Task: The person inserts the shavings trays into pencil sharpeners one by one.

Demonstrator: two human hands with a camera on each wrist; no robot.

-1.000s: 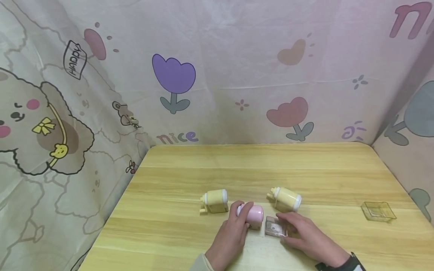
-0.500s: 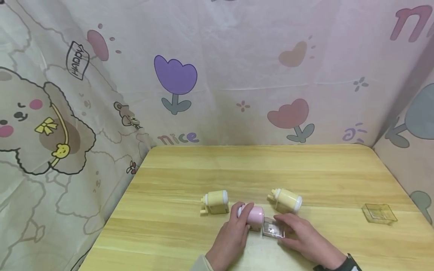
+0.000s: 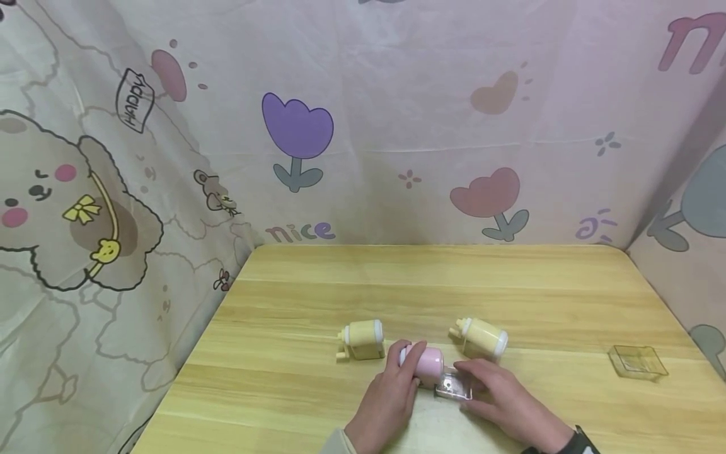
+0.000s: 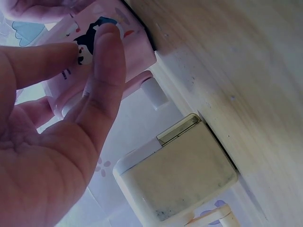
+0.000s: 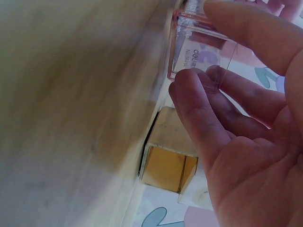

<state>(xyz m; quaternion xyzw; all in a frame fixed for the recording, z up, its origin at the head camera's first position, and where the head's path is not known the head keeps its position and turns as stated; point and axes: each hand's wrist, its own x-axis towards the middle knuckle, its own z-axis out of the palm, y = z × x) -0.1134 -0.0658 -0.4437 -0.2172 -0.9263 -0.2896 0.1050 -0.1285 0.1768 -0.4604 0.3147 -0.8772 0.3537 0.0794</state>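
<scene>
My left hand [image 3: 386, 397] grips a pink pencil sharpener [image 3: 432, 362] lying low over the table. Fingers and thumb straddle its body; a cartoon print shows on its side in the left wrist view. A small see-through drawer [image 3: 452, 386] is pinched between the thumb and fingers of my right hand [image 3: 507, 400]. Its left end meets the lower right end of the pink sharpener, below the pink body. In the right wrist view the drawer [image 5: 187, 54] has a pinkish rim, and printed lettering shows through it.
Two yellow crank pencil sharpeners stand behind my hands, one on the left [image 3: 363, 334] and one on the right [image 3: 483, 335]. A see-through yellow drawer [image 3: 638, 361] lies at the table's right side. A printed curtain [image 3: 374, 126] hangs behind the wooden table [image 3: 283, 284].
My right hand has moved left with the see-through drawer, from a small gap up against the pink sharpener's end. The left hand keeps its hold on the sharpener.
</scene>
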